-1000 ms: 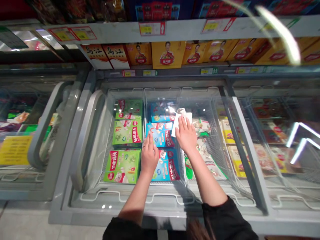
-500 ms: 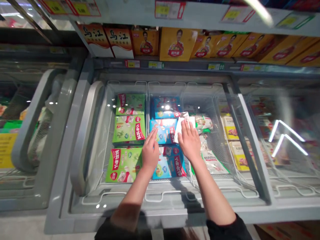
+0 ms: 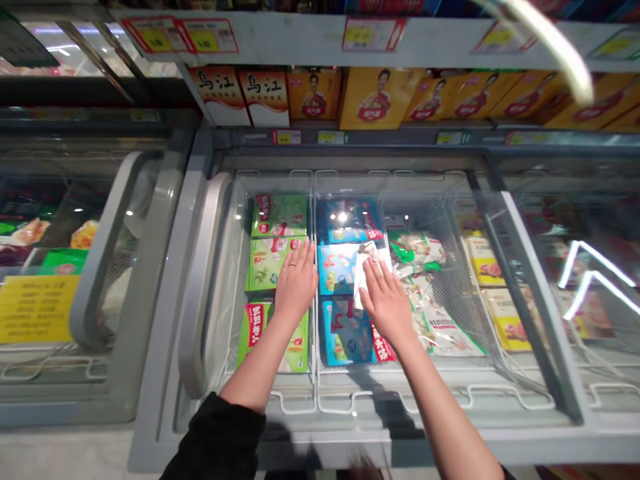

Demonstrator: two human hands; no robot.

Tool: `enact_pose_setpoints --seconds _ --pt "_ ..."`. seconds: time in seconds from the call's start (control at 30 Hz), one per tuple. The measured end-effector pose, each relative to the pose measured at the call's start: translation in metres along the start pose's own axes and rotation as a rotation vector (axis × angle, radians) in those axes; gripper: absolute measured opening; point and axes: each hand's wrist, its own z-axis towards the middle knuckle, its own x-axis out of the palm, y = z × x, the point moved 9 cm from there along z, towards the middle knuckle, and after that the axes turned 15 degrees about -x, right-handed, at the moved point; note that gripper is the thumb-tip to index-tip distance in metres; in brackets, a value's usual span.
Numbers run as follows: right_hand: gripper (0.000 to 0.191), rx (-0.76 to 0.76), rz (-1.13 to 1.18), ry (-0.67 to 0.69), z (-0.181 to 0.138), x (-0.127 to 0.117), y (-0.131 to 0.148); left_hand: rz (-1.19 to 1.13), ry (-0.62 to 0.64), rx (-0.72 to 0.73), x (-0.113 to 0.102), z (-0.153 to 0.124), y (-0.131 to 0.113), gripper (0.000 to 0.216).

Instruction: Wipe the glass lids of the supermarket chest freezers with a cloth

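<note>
Both of my hands are over the clear glass lid (image 3: pixel 425 175) of a chest freezer. My right hand (image 3: pixel 389 303) holds a white tissue (image 3: pixel 361 283) under its outstretched fingers, pressed flat to the lid. To its left, my left hand (image 3: pixel 297 277) lies palm down with fingers straight and a ring on one; nothing shows in it. Below the glass, green packets (image 3: pixel 280 217) are under my left hand and blue packets (image 3: pixel 345 332) between and below both hands. White bags with green trim (image 3: pixel 447 330) lie right of my right hand.
A curved grey handle (image 3: pixel 203 287) rises at the lid's left side. Another freezer with a yellow sign (image 3: pixel 37 308) stands at left. Yellow boxes (image 3: pixel 377 100) line the shelf behind, above price tags (image 3: pixel 333 137). A grey lid frame (image 3: pixel 537 293) crosses at right.
My left hand has moved left over the glass, from the blue packets to the green ones, and turned flatter. My right hand has slid a little left with the tissue. The whole view has shifted.
</note>
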Motion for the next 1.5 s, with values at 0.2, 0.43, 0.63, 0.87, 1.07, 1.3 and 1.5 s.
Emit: enact_pose_setpoints --seconds 0.2,0.43,0.63,0.87,1.07,1.3,1.5 --pt "0.048 0.063 -0.002 -0.079 0.053 -0.003 0.012 -0.012 -0.002 -0.009 0.0 0.0 0.0 0.049" --pt "0.047 -0.051 0.049 0.047 -0.005 0.0 0.049 -0.007 0.002 -0.003 -0.002 0.001 -0.002 0.049" --pt "0.049 0.129 -0.022 -0.015 0.015 0.0 -0.001 -0.02 0.025 -0.009 0.002 0.001 0.001 0.047" --pt "0.046 -0.02 0.024 -0.011 0.056 0.004 0.052 -0.02 0.017 -0.032 0.002 0.002 0.003 0.045" --pt "0.046 -0.002 0.06 0.011 0.015 0.003 0.045 -0.055 0.035 -0.039 0.001 0.002 0.009 0.041" --pt "0.047 0.073 0.028 -0.099 0.099 0.004 0.074 -0.03 0.045 -0.027 -0.042 0.003 0.044 0.04" --pt "0.046 -0.162 0.141 -0.011 0.079 0.006 0.16 0.144 0.003 -0.061 -0.081 0.001 0.099 0.045"
